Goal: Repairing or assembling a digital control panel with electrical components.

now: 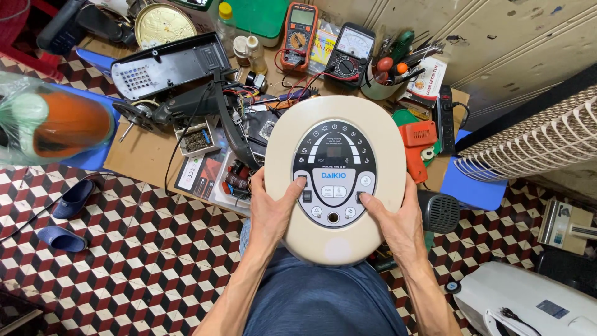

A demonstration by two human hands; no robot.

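Observation:
I hold a cream, rounded appliance top cover (329, 121) upright over my lap. Its face carries a dark oval control panel (334, 171) with small icons and buttons. My left hand (272, 208) grips the cover's left edge, thumb pressed on a button at the panel's left side. My right hand (398, 221) grips the right edge, thumb on the panel's lower right side. My dark blue shirt (317, 298) shows below the cover.
A cluttered cardboard work board (140, 155) lies behind, with two multimeters (300, 37), a cup of tools (388, 71), a dismantled black housing (168, 65) and an orange tool (418, 146). A white fan grille (535, 143) stands right, blue slippers (68, 218) left on the checkered floor.

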